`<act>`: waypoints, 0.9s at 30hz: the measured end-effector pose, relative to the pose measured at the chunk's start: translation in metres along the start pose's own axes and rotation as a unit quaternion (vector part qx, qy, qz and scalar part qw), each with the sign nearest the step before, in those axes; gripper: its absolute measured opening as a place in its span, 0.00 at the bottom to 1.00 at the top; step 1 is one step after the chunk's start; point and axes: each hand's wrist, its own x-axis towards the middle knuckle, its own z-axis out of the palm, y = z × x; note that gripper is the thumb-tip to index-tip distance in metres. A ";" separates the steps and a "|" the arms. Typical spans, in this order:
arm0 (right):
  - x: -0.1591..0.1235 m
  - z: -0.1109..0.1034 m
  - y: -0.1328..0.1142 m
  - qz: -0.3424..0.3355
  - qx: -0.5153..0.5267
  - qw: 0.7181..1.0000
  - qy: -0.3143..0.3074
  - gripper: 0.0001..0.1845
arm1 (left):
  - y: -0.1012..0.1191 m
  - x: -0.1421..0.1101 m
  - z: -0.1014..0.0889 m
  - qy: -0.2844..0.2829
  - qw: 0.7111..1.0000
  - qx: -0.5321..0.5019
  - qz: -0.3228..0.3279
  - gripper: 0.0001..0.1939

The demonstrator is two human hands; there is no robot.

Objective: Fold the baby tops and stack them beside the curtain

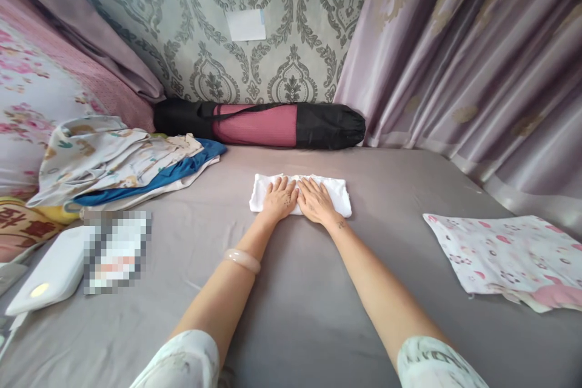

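A white cloth (340, 199), folded into a flat strip, lies crosswise on the grey bed sheet (300, 291). My left hand (280, 197) rests palm down on it, left of its middle, with the fingers stretched out. Beside it, my right hand (315, 199) also lies flat on the cloth, fingers pointing away from me. The two hands are close together at the thumbs. Both palms hide the middle of the cloth, and its two ends show at the sides. A pale bangle (242, 260) circles my left forearm.
A pile of clothes (113, 154) lies at the left. Nearer are a white device with a cable (54, 267) and a blurred-out item (119, 251). A pink-and-black mat bag (257, 125) lies along the wall. Patterned folded fabric (504, 251) is at the right, below the curtain (454, 60).
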 end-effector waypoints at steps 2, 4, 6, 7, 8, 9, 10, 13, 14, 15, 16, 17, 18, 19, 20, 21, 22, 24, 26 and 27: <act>0.000 -0.003 0.001 -0.003 0.005 1.000 -0.008 0.30 | 0.001 -0.001 -0.002 0.006 1.000 0.004 0.002 0.27; -0.002 -0.007 0.002 0.001 0.007 1.000 -0.006 0.30 | 0.003 -0.002 -0.004 0.034 0.999 0.015 0.003 0.27; -0.004 -0.010 0.004 0.014 0.002 1.000 0.011 0.29 | 0.006 -0.004 -0.005 0.075 0.997 0.028 0.013 0.27; -0.005 -0.011 0.005 0.023 -0.001 1.000 0.020 0.29 | 0.007 -0.005 -0.005 0.088 0.995 0.032 0.021 0.27; -0.007 -0.011 0.006 0.030 -0.005 0.999 0.026 0.29 | 0.007 -0.006 -0.004 0.091 0.995 0.033 0.029 0.27; -0.008 -0.010 0.007 0.034 -0.009 0.999 0.026 0.29 | 0.007 -0.006 -0.003 0.083 0.995 0.030 0.035 0.27; -0.008 -0.008 0.008 0.037 -0.013 0.999 0.025 0.29 | 0.007 -0.006 -0.001 0.069 0.997 0.026 0.037 0.27; -0.009 -0.002 0.009 0.040 -0.026 0.999 0.027 0.29 | 0.005 -0.005 0.004 0.040 0.999 0.019 0.028 0.28; -0.008 0.000 0.009 0.041 -0.029 0.998 0.029 0.29 | 0.004 -0.004 0.005 0.038 0.999 0.019 0.026 0.28; -0.008 0.001 0.009 0.042 -0.032 0.998 0.030 0.29 | 0.004 -0.004 0.006 0.037 0.999 0.019 0.024 0.28; -0.008 0.001 0.009 0.043 -0.034 0.998 0.031 0.29 | 0.004 -0.003 0.006 0.035 0.999 0.020 0.023 0.28; -0.008 0.001 0.009 0.044 -0.035 0.998 0.030 0.28 | 0.004 -0.003 0.005 0.032 0.999 0.020 0.023 0.28; -0.008 0.000 0.009 0.042 -0.033 0.998 0.027 0.28 | 0.005 -0.003 0.004 0.030 0.999 0.022 0.024 0.28; -0.008 -0.001 0.009 0.041 -0.030 0.998 0.024 0.28 | 0.005 -0.004 0.003 0.033 0.999 0.024 0.025 0.28; -0.008 -0.003 0.010 0.041 -0.027 0.998 0.024 0.28 | 0.004 -0.004 0.002 0.042 0.998 0.028 0.023 0.28; -0.008 -0.004 0.012 0.046 -0.026 0.998 0.030 0.29 | 0.004 -0.004 0.002 0.057 0.998 0.035 0.015 0.28; -0.008 -0.005 0.013 0.056 -0.028 0.997 0.039 0.29 | 0.002 -0.004 0.001 0.075 0.996 0.043 0.003 0.29; -0.008 -0.005 0.017 0.087 -0.035 0.994 0.054 0.29 | -0.002 -0.004 0.002 0.097 0.993 0.054 -0.032 0.30; -0.007 -0.002 0.021 0.110 -0.040 0.992 0.051 0.30 | -0.006 -0.003 0.004 0.087 0.993 0.054 -0.059 0.32; -0.007 0.000 0.022 0.115 -0.040 0.992 0.044 0.30 | -0.008 -0.002 0.005 0.076 0.994 0.052 -0.065 0.33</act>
